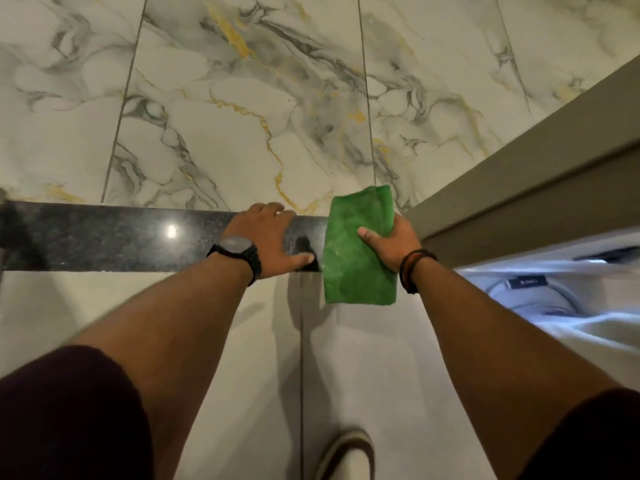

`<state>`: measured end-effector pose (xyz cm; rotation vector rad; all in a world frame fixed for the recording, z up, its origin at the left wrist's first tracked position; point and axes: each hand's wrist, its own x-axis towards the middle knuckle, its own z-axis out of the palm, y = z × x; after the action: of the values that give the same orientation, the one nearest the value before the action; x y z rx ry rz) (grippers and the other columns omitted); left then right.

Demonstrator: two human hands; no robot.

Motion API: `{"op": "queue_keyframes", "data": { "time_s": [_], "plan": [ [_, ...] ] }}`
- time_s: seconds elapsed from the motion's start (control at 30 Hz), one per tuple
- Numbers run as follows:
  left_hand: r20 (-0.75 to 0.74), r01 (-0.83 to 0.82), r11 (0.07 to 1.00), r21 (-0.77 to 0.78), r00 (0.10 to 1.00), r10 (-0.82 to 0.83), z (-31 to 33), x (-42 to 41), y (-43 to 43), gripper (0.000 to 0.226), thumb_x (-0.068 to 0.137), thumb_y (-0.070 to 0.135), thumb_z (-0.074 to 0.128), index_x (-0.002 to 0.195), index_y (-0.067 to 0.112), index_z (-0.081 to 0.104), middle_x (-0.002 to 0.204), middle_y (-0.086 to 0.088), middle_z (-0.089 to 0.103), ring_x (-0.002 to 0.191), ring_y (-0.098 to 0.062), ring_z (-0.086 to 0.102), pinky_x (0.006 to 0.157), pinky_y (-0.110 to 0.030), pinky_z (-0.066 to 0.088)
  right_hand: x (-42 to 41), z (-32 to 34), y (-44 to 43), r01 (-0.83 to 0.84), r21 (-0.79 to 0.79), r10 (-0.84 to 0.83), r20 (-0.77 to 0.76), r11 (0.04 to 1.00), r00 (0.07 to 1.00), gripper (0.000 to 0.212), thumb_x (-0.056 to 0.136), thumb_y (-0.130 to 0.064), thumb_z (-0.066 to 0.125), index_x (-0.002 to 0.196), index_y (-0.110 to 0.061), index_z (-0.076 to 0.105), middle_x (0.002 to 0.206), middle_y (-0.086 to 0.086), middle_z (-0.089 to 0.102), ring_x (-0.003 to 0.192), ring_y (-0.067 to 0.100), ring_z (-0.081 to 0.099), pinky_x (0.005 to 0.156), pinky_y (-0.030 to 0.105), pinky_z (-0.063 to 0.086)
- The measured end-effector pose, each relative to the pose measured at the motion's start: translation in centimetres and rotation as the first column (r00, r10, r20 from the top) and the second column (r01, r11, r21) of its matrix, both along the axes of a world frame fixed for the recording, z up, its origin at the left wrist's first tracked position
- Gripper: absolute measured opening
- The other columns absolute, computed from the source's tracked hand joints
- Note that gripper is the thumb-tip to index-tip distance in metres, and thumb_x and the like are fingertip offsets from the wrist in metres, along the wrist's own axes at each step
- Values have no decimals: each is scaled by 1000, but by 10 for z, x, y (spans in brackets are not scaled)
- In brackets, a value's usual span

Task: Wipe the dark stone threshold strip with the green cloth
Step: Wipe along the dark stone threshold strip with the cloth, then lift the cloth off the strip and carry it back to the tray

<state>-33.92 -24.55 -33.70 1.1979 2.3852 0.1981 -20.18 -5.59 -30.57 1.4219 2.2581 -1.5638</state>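
Green cloth [356, 244] pinched in right hand [394, 242], seemingly over strip [114, 237].

Folded green cloth [358, 244] across the right end of a glossy, speckled dark stone threshold strip [114, 237], perhaps touching.

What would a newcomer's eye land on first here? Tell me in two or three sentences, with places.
The bright green cloth stands out first, right of centre, gripped by the right hand and draped across the dark stone threshold strip. Beside it the left hand, with a black watch on its wrist, rests flat on the strip. Beyond the strip lies white marble tile with grey and gold veins.
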Motion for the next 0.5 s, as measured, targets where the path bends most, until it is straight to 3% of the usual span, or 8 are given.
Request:
{"op": "queue_keyframes", "data": {
  "time_s": [0.2, 0.3, 0.5],
  "plan": [
    [107, -59, 989, 133, 993, 45, 172, 58, 17, 84, 72, 75, 53, 134, 19, 46, 130, -11, 52, 115, -35, 46, 93, -46, 41, 67, 173, -8, 65, 17, -65, 1, 998, 998, 35, 83, -12, 72, 116, -7, 61, 98, 2, 64, 85, 16, 62, 68, 20, 50],
    [133, 8, 991, 135, 991, -26, 255, 102, 36, 79, 74, 73, 56, 131, 17, 49, 125, -13, 55, 110, -35, 49, 92, -44, 43, 130, 257, 0, 134, 5, -134, 22, 991, 991, 34, 83, -9, 72, 115, -4, 62, 98, 4, 65, 81, 15, 62, 59, 9, 48],
    [152, 81, 964, 255, 981, -122, 325, 195, 105, 64, 78, 62, 63, 125, 20, 53, 125, -8, 57, 115, -31, 50, 93, -42, 45, 264, 349, 71, 182, 87, -195, 170, 979, 966, 16, 82, -18, 72, 94, -22, 62, 88, -1, 69, 82, 18, 66, 70, 30, 52]
  ]
}}
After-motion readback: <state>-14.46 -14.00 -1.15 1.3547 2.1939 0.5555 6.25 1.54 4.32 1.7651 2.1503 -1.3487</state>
